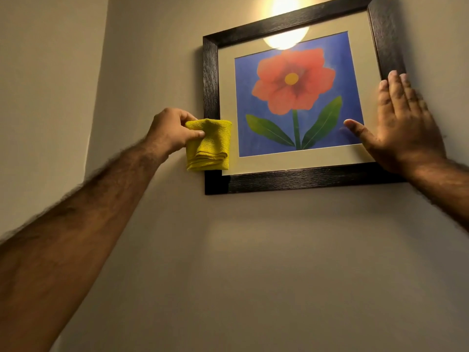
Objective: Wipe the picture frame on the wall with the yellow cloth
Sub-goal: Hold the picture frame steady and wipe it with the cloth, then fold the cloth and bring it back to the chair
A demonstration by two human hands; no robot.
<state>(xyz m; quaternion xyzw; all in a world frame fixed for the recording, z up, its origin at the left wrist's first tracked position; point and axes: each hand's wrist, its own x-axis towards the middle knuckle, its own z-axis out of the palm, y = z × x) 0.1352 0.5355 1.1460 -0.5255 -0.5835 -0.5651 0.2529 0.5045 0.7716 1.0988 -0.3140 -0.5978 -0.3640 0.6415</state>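
Note:
A picture frame (302, 177) of dark wood hangs on the wall, holding a print of a red flower on blue behind glass. My left hand (168, 132) grips a folded yellow cloth (209, 146) and holds it against the lower part of the frame's left side. My right hand (401, 125) lies flat with its fingers spread on the frame's lower right corner, the thumb resting on the glass.
A wall lamp (284, 5) glows just above the frame and reflects in the glass near the top. A wall corner (100, 85) runs down at the left. Plain beige wall (266, 262) lies below the frame.

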